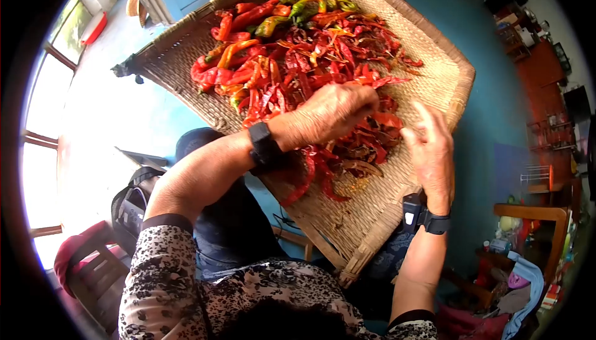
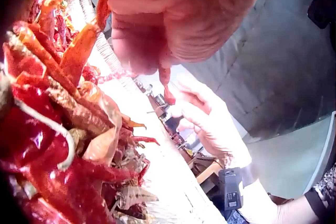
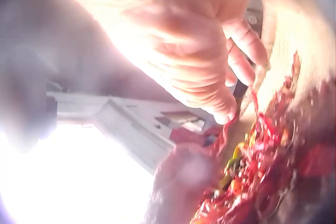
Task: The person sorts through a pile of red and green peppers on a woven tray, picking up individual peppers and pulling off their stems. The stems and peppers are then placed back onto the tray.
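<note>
A heap of red chili peppers [image 1: 298, 73], many dried and wrinkled, lies on a woven tray [image 1: 428, 42]. Over the near side of the heap, my left hand [image 1: 335, 113] has its fingers curled. The left wrist view shows it gripping a red chili pepper [image 2: 165, 79], whose narrow end pokes out below the fingers. To the right, my right hand [image 1: 431, 147] hovers over the tray's edge. In the right wrist view its thumb and fingers [image 3: 244, 45] are apart, the thumb tip overlapping a red strip of pepper [image 3: 224, 137].
Greener and orange peppers [image 1: 273, 26] lie at the heap's far side. Loose yellow seeds [image 1: 357, 186] dot the tray near me. A wooden chair [image 1: 93, 272] stands at left, and another chair [image 1: 534, 213] with cloths at right.
</note>
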### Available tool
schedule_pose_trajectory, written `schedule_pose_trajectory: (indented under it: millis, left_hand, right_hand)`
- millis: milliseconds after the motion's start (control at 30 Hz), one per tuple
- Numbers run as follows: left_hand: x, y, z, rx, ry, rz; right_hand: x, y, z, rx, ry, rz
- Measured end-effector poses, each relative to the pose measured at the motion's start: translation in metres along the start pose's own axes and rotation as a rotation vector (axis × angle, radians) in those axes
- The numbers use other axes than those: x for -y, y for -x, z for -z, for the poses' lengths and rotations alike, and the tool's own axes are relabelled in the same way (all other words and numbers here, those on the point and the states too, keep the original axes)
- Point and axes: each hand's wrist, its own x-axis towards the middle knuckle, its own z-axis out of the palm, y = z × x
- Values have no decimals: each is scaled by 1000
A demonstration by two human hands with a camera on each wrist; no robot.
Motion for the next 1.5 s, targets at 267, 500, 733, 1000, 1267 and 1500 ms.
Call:
schedule_pose_trajectory:
  millis: [267,500,733,1000,1267,1500]
  left_hand:
    - [-6,8,28,-6,-149,41]
    - [26,44,109,106,-879,412]
    - [32,39,91,354,-843,584]
    - [29,20,22,163,-525,81]
    - [-4,7,-7,153,-348,-395]
    - [-4,6,19,69,-46,-66]
  right_hand:
    - [1,-9,-35,120,42,103]
    - [-73,1,28,-382,152,-176]
    - [-137,52,65,-124,641,-490]
    - [-53,7,14,-235,244,-67]
    - [-1,-15,-41,211,-66,204]
    - [-17,-7,-32,26,-144,-61]
